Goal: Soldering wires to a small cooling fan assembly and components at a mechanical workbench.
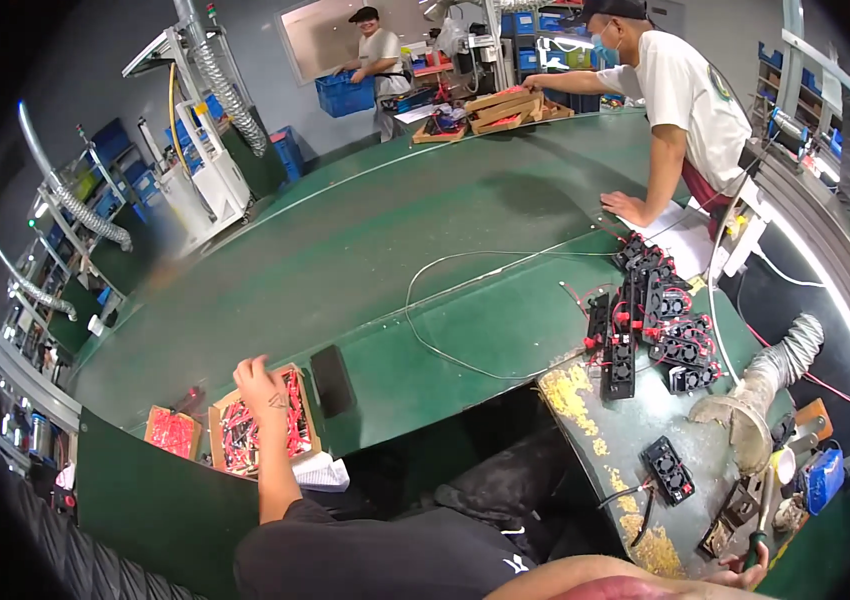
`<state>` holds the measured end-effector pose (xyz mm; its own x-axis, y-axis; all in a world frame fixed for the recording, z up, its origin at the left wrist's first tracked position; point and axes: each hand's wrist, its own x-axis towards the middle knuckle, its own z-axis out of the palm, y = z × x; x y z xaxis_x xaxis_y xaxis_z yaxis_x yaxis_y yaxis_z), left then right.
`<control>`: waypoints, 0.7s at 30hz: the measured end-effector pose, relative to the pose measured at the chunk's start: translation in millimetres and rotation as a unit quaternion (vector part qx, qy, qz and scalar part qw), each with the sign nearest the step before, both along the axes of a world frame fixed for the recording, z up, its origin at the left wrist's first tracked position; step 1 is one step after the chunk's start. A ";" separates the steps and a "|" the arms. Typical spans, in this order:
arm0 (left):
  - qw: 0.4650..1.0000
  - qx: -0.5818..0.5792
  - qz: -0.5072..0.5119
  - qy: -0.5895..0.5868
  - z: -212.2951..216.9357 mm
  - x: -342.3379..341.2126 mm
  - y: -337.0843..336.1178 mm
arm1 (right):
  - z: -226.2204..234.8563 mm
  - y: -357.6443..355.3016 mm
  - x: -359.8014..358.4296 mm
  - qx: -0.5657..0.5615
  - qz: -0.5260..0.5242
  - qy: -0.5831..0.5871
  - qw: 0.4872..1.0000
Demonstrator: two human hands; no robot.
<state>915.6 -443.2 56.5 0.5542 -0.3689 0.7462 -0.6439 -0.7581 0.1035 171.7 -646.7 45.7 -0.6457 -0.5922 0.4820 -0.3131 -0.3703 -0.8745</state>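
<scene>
My left hand is raised over a cardboard box of red and black wired parts, its fingers stretched out and nothing visible in them. Beside that box stands a smaller box with red pieces. A dark flat phone-like slab lies to the right of my left hand. At the lower right edge, my right hand is closed around the dark green handle of a slim tool; its exact kind is unclear. On the worn bench near it lies a black fan unit with leads.
Several black fan units with red wires are heaped at the right. A flexible silver duct ends on the bench. One co-worker leans on the green table; another person carries a blue crate. A thin cable loops across the table.
</scene>
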 end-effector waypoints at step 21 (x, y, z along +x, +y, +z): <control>0.951 0.111 0.184 0.222 -81.6 43.9 74.6 | 121.8 -190.0 44.5 0.094 0.450 0.071 0.885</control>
<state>959.5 -368.6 -25.1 0.9183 -0.2107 0.3352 -0.2617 -0.9583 0.1146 216.2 -836.7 167.5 0.1877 -0.9141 0.3593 -0.0769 -0.3783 -0.9225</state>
